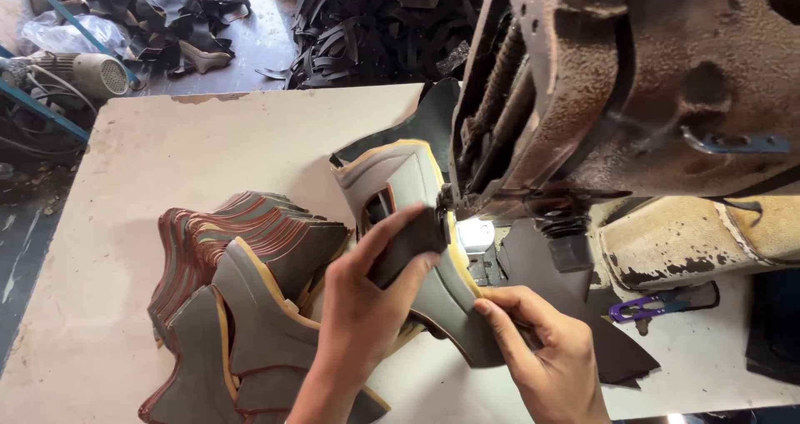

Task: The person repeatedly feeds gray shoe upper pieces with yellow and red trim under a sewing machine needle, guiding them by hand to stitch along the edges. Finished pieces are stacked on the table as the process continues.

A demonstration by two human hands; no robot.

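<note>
Hands: left hand [367, 307] pinched a curved grey shoe upper [433, 266] edged in tan; right hand [546, 353] gripped its lower edge.
Machine: worn, pitted sewing machine [633, 82] stood over the piece.
Stack: fanned grey cut pieces [242, 282] lay on the pale table [167, 149].

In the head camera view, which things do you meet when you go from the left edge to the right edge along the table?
Stack of cut grey shoe pieces → left hand holding a grey piece at the machine → right hand → purple thread snips → dark object at the right table edge.
</note>
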